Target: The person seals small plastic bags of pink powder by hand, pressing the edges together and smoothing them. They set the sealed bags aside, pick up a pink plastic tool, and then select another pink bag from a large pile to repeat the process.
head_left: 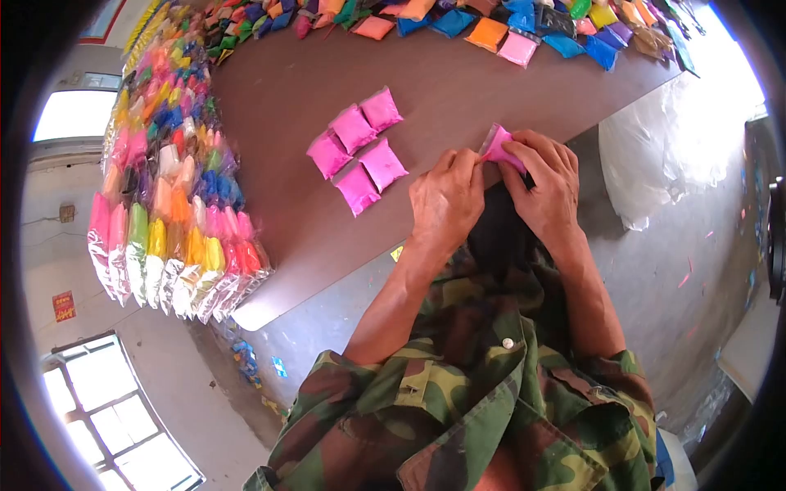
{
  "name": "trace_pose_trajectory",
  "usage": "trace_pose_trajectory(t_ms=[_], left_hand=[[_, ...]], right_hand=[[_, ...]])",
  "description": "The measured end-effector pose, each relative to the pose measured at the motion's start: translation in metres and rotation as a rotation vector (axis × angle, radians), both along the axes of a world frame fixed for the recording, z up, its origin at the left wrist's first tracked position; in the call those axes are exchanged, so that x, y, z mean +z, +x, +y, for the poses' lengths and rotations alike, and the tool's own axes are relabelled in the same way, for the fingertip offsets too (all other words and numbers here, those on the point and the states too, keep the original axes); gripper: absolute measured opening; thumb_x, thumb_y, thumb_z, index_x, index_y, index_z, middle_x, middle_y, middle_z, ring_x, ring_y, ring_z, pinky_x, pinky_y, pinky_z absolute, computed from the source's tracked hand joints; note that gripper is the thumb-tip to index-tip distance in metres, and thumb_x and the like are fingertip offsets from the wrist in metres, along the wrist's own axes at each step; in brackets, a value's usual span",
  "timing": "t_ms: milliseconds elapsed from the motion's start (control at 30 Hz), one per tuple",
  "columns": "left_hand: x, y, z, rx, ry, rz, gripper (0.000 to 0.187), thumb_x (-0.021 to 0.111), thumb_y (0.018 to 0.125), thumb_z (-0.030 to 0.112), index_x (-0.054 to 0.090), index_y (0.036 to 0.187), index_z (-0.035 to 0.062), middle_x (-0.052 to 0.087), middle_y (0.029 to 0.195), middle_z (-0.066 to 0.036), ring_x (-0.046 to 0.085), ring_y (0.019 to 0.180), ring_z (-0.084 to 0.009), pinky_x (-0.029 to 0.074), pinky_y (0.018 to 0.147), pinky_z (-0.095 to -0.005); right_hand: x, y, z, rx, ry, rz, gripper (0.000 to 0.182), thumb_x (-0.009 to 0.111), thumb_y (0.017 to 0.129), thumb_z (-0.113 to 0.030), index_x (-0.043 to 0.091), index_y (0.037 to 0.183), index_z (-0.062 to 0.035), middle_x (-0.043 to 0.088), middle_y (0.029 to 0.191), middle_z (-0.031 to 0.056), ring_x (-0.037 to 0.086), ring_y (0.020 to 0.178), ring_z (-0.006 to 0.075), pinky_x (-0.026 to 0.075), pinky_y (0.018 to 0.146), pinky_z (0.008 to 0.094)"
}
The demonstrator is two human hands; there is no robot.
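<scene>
Over the table's near edge, my left hand [449, 190] and my right hand [542, 176] both grip one small pink packet [498, 146]. The left fingers pinch its left side, where a thin pink-orange bit shows at the fingertips. My right thumb and fingers are closed round its right side. The packet is tilted, and its clear plastic edge points up and away from me. To the left of my hands, several pink packets [354, 129] lie close together on the brown table [278, 98].
Bundles of colourful filled bags [168, 213] are stacked along the table's left end. Many coloured packets [487, 34] are heaped along the far edge. A large clear plastic bag [647, 155] hangs beyond the table's right edge. Scraps lie on the grey floor [655, 286].
</scene>
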State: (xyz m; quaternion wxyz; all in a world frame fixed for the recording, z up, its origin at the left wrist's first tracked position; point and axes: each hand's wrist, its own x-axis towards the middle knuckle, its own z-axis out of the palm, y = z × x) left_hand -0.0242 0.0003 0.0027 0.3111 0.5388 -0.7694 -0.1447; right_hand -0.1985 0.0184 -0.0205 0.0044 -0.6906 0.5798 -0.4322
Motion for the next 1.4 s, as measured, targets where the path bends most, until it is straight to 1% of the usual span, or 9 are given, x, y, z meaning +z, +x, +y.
trace_pose_trajectory(t_ms=[200, 300, 333, 433, 667, 1033, 1167, 1267, 1400], left_hand=[[0.007, 0.033, 0.018, 0.055, -0.058, -0.065, 0.004, 0.075, 0.094, 0.007, 0.072, 0.095, 0.0062, 0.071, 0.084, -0.011, 0.070, 0.072, -0.0349, 0.054, 0.063, -0.0444], [0.006, 0.053, 0.040, 0.102, -0.106, 0.038, 0.006, 0.078, 0.092, 0.004, 0.073, 0.094, 0.0062, 0.069, 0.079, -0.010, 0.068, 0.065, -0.0305, 0.053, 0.059, -0.0398], [0.002, 0.062, 0.046, 0.119, -0.151, 0.052, 0.006, 0.079, 0.093, 0.003, 0.074, 0.095, 0.0061, 0.068, 0.078, -0.011, 0.067, 0.061, -0.0244, 0.052, 0.056, -0.0363], [-0.001, 0.090, 0.057, 0.252, -0.217, 0.094, 0.005, 0.079, 0.095, 0.007, 0.074, 0.095, 0.0093, 0.069, 0.079, -0.008, 0.068, 0.061, -0.0275, 0.053, 0.056, -0.0402], [-0.022, 0.184, 0.063, 0.512, -0.295, 0.065, 0.005, 0.079, 0.095, 0.005, 0.076, 0.099, 0.0024, 0.071, 0.082, -0.012, 0.066, 0.068, -0.0199, 0.052, 0.063, -0.0337], [-0.023, 0.187, 0.062, 0.525, -0.239, 0.176, 0.004, 0.076, 0.096, 0.003, 0.074, 0.096, 0.0011, 0.070, 0.082, -0.012, 0.066, 0.067, -0.0209, 0.052, 0.062, -0.0350], [-0.022, 0.187, 0.059, 0.528, -0.245, 0.190, 0.005, 0.076, 0.095, 0.005, 0.073, 0.098, 0.0032, 0.068, 0.081, -0.012, 0.067, 0.067, -0.0260, 0.053, 0.061, -0.0382], [-0.019, 0.185, 0.061, 0.557, -0.174, 0.177, 0.004, 0.076, 0.095, 0.004, 0.074, 0.098, 0.0031, 0.068, 0.080, -0.013, 0.067, 0.067, -0.0266, 0.053, 0.061, -0.0386], [-0.018, 0.184, 0.060, 0.566, -0.169, 0.167, 0.004, 0.076, 0.095, 0.003, 0.074, 0.098, 0.0027, 0.069, 0.081, -0.013, 0.067, 0.067, -0.0265, 0.052, 0.060, -0.0384]], right_hand=[[0.007, -0.005, 0.006, 0.031, 0.039, 0.017, 0.034, 0.084, 0.084, -0.011, 0.077, 0.117, -0.0112, 0.074, 0.126, 0.0056, 0.069, 0.118, 0.0288, 0.049, 0.104, 0.0426], [0.006, -0.005, 0.005, 0.027, 0.029, 0.018, 0.034, 0.083, 0.085, -0.011, 0.077, 0.119, -0.0103, 0.075, 0.126, 0.0074, 0.070, 0.116, 0.0303, 0.051, 0.102, 0.0431], [0.005, -0.004, 0.004, 0.023, 0.021, 0.005, 0.034, 0.083, 0.086, -0.011, 0.077, 0.119, -0.0100, 0.075, 0.125, 0.0079, 0.071, 0.114, 0.0307, 0.052, 0.101, 0.0433], [0.017, 0.003, -0.002, 0.025, 0.024, -0.048, 0.035, 0.083, 0.088, -0.013, 0.076, 0.122, -0.0090, 0.076, 0.123, 0.0093, 0.073, 0.111, 0.0323, 0.054, 0.098, 0.0440], [0.051, 0.061, -0.049, 0.094, 0.083, -0.171, 0.035, 0.080, 0.090, -0.020, 0.074, 0.124, -0.0100, 0.077, 0.122, 0.0117, 0.074, 0.105, 0.0362, 0.058, 0.090, 0.0457], [0.038, 0.135, -0.107, 0.127, 0.051, -0.069, 0.025, 0.081, 0.089, -0.022, 0.073, 0.109, -0.0103, 0.075, 0.102, 0.0108, 0.073, 0.092, 0.0360, 0.056, 0.079, 0.0490], [0.031, 0.134, -0.107, 0.126, 0.112, -0.034, 0.027, 0.080, 0.091, -0.026, 0.075, 0.110, -0.0085, 0.076, 0.109, 0.0123, 0.073, 0.098, 0.0359, 0.055, 0.084, 0.0494], [0.025, 0.137, -0.104, 0.134, 0.013, 0.016, 0.029, 0.079, 0.093, -0.027, 0.076, 0.115, -0.0082, 0.074, 0.120, 0.0137, 0.073, 0.103, 0.0355, 0.054, 0.088, 0.0489], [0.027, 0.132, -0.107, 0.203, 0.065, 0.028, 0.026, 0.076, 0.095, -0.025, 0.077, 0.116, -0.0109, 0.072, 0.128, 0.0122, 0.073, 0.106, 0.0338, 0.054, 0.090, 0.0480]])
